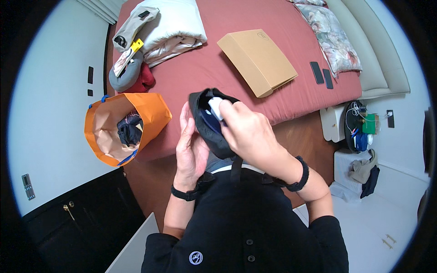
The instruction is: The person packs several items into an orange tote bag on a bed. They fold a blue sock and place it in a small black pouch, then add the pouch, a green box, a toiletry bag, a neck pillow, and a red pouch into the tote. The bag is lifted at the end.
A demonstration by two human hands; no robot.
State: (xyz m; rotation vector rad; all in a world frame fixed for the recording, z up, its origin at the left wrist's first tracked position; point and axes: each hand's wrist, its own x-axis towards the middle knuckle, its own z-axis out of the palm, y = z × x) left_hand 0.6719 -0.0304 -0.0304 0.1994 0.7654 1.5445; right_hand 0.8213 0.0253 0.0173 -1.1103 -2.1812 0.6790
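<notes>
In front of my body is a small black fabric pouch [212, 138], its mouth open and facing up. My left hand [193, 146] supports it from the left side, thumb up and palm against the fabric. A small white object [215, 107] is pinched between the thumb and fingers of my right hand [247, 129], at the pouch's mouth. Its far end is covered by my fingers, so I cannot tell exactly what it is. Something dark blue [210, 121] shows inside the pouch below it. A black strap [236, 169] hangs from the pouch toward my waist.
An orange paper bag [155, 111] with dark clothing inside stands at the left. On the bed [186, 80] are a cardboard box [259, 61], two phones [316, 72], a folded white quilt [174, 27] and a grey neck pillow [128, 76]. A nightstand [333, 124] is at the right.
</notes>
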